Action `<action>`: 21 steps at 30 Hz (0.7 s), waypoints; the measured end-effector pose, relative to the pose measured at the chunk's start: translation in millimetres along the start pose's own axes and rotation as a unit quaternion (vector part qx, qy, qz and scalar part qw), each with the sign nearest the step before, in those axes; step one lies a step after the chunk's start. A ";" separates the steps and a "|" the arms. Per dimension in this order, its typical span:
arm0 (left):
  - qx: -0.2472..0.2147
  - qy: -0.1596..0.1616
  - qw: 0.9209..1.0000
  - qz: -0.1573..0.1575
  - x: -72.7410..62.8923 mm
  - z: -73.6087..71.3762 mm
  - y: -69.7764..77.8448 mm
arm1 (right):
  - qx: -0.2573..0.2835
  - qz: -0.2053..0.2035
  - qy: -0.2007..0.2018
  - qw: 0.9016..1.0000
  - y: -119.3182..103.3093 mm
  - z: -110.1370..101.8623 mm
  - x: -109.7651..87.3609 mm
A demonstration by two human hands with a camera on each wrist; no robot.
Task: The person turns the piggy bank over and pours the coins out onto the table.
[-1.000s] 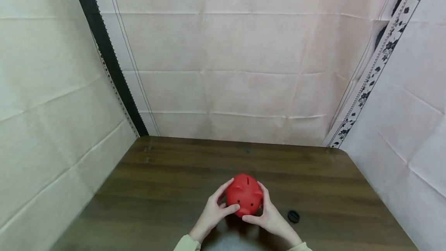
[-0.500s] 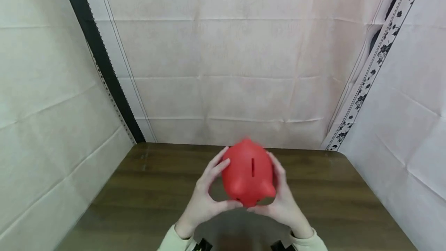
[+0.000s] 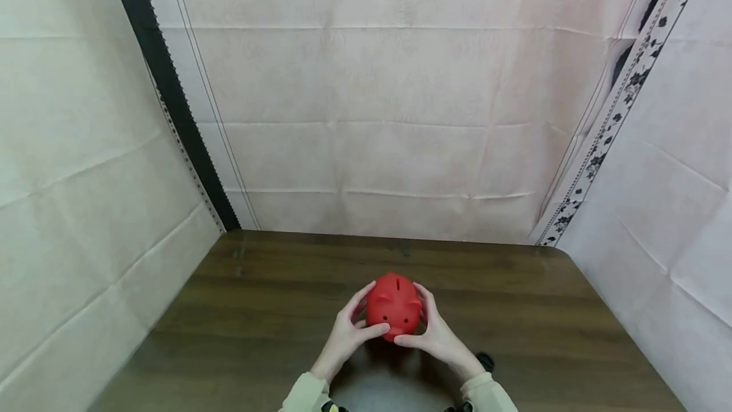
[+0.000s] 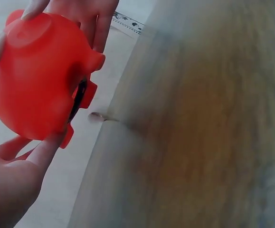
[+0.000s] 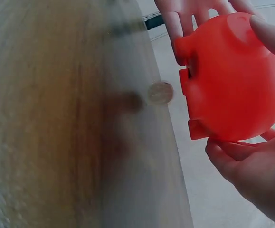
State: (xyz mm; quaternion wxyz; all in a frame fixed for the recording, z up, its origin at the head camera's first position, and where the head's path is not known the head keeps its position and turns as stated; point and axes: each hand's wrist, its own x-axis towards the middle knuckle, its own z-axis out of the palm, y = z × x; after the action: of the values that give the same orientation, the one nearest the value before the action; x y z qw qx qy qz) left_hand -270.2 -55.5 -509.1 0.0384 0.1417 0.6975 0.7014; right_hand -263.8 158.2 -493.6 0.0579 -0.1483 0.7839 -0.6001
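A red piggy bank is held between both hands above the table, slot upward and face toward the head camera. My left hand grips one side, its thumb near the snout. On the other side my right hand grips it likewise. In the wrist views the piggy bank's underside shows a dark opening between stubby feet. A round, coin-like disc appears below it, near the table edge in the right wrist view; whether it is in the air I cannot tell.
A black round cap lies on the brown wooden table, partly behind the right forearm. White cloth walls enclose the table at the back and both sides.
Both hands first raised the piggy bank toward the head camera, tipped so its slot faced me. Now it is lowered again, its face showing once more. The black cap was hidden midway.
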 end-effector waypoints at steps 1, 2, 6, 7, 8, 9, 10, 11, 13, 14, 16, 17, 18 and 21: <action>-0.001 0.001 1.000 -0.003 -0.1 -0.6 0.5 | -0.001 0.004 -0.003 1.000 -0.8 0.3 0.2; -0.003 0.000 1.000 -0.008 -0.6 -0.9 1.0 | -0.003 0.006 -0.007 1.000 -1.6 0.7 0.3; -0.009 -0.001 1.000 -0.008 -2.9 -0.6 9.8 | 0.001 0.011 -0.007 1.000 -8.8 1.3 -0.6; -0.008 -0.003 1.000 0.000 -2.7 -0.7 15.7 | -0.001 0.000 -0.004 1.000 -13.4 0.6 -0.3; -0.007 -0.005 1.000 0.012 -2.3 -0.8 23.9 | -0.006 -0.015 0.002 1.000 -20.3 -0.4 0.3; -0.003 -0.008 1.000 0.030 -1.7 -1.0 35.0 | -0.016 -0.033 0.012 0.999 -29.9 -1.9 0.6; 0.002 -0.012 0.999 0.052 -0.7 -0.6 48.4 | -0.032 -0.056 0.025 0.998 -41.4 -4.4 0.2; 0.010 -0.015 0.997 0.078 0.1 -0.1 63.5 | -0.052 -0.088 0.038 0.994 -54.0 -7.6 -0.4; 0.031 -0.020 0.988 0.149 0.6 1.2 95.7 | -0.096 -0.149 0.065 0.982 -83.4 -14.8 -5.2; 0.043 -0.023 0.981 0.187 -0.6 2.2 111.5 | -0.116 -0.184 0.079 0.973 -97.6 -18.1 -9.2; 0.062 -0.033 0.963 0.260 -4.9 4.3 135.8 | -0.141 -0.254 0.099 0.952 -119.2 -22.8 -18.7; 0.068 -0.039 0.954 0.291 -7.2 5.2 141.6 | -0.143 -0.284 0.105 0.942 -123.8 -23.7 -22.5; 0.070 -0.045 0.946 0.312 -9.0 6.1 142.9 | -0.142 -0.301 0.111 0.937 -124.0 -22.9 -25.4; 0.045 -0.059 0.965 0.252 -7.9 9.1 122.4 | -0.119 -0.260 0.124 0.950 -96.3 -16.2 -21.6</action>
State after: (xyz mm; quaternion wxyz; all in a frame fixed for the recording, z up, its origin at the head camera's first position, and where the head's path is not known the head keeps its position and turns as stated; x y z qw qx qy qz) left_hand -242.8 -51.6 -389.3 -0.1054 0.3556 0.6663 0.6469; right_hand -231.9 157.0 -398.7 -0.2165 -0.2773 0.7848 -0.5102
